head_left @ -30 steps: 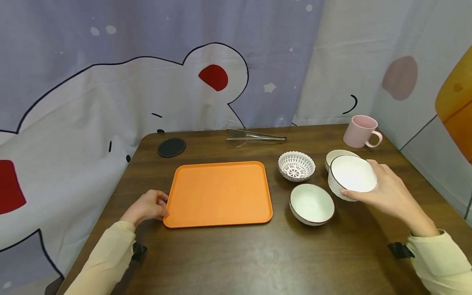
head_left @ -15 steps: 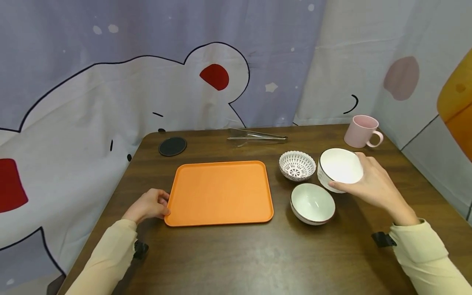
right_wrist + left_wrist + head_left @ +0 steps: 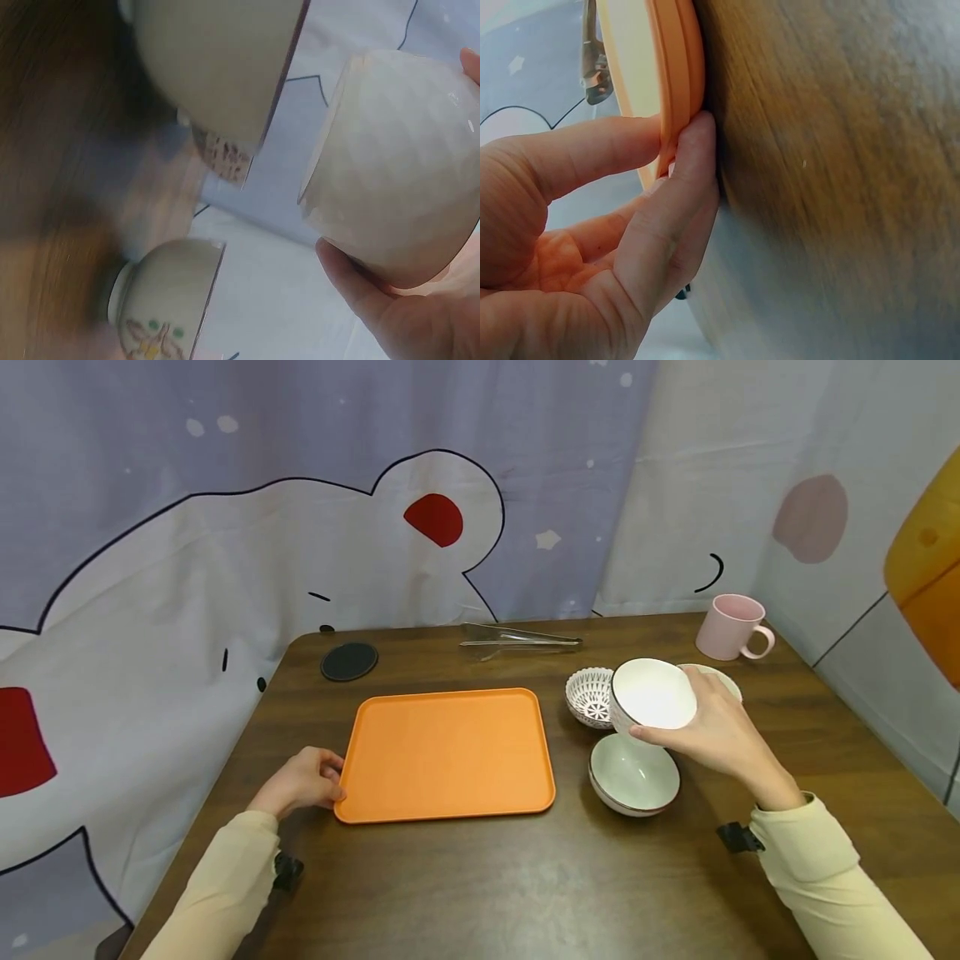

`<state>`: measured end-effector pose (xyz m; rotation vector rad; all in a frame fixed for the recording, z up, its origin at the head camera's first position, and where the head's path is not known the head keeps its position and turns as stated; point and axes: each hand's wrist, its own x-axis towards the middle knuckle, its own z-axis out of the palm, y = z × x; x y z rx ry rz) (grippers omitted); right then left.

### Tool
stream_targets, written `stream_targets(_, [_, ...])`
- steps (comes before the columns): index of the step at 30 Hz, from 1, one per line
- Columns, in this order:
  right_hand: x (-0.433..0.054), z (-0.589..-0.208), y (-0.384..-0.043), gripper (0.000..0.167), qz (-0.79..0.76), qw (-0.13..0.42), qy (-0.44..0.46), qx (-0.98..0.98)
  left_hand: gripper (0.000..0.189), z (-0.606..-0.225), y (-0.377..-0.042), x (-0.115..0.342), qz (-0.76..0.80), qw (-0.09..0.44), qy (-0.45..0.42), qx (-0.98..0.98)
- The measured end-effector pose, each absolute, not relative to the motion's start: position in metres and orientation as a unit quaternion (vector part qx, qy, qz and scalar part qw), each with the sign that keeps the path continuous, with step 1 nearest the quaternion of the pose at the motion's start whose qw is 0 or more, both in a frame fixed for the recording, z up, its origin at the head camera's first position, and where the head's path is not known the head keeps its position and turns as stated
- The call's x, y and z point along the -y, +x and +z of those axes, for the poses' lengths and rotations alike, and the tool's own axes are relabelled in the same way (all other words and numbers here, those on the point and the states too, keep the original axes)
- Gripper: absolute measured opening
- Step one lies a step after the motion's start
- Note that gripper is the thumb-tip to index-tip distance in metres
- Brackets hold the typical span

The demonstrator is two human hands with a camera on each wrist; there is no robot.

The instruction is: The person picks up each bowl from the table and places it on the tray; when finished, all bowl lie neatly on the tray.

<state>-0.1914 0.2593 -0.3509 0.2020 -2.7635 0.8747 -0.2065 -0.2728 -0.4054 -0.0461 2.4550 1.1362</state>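
Observation:
My left hand [image 3: 303, 779] pinches the left edge of an orange tray [image 3: 450, 756]; in the left wrist view the thumb lies over the rim [image 3: 676, 60] and fingers lie under it. My right hand [image 3: 712, 727] grips a white bowl [image 3: 654, 695] with a dark rim, thumb at the front and fingers behind. In the right wrist view this bowl [image 3: 397, 161] shows a dimpled outer wall and is held above the table. It overlaps a black-and-white patterned bowl [image 3: 587, 695] and a pale bowl with a brown rim [image 3: 633, 781]. Behind the hand, another pale bowl [image 3: 727, 682] is partly hidden.
A pink mug [image 3: 729, 628] stands at the back right. Clear-and-metal tongs [image 3: 521, 639] lie along the back edge, and a dark round coaster [image 3: 349, 661] lies at the back left. A printed curtain [image 3: 337, 552] hangs behind the wooden table [image 3: 465, 893].
My right hand has carried the white bowl leftward, from over the rear pale bowl to over the patterned and brown-rimmed bowls. My left hand keeps its hold on the tray, which stays put.

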Motion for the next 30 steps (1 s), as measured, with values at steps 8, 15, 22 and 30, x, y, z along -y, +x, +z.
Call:
stream_targets(8, [-0.236, -0.348, -0.201, 0.099, 0.289, 0.102, 0.069, 0.949, 0.052, -0.405, -0.205, 0.272, 0.417, 0.210, -0.017, -0.884])
stream_targets(15, [-0.214, -0.349, -0.211, 0.105, 0.292, 0.084, 0.074, 0.950, 0.053, -0.406, -0.205, 0.274, 0.417, 0.210, -0.020, -0.884])
stream_targets(22, [-0.193, -0.349, -0.220, 0.113, 0.307, 0.065, 0.064, 0.947, 0.054, -0.404, -0.205, 0.274, 0.414, 0.215, -0.019, -0.884])
stream_targets(30, [-0.178, -0.342, -0.225, 0.108, 0.312, 0.071, 0.063, 0.945, 0.054, -0.404, -0.206, 0.272, 0.409, 0.220, -0.023, -0.885])
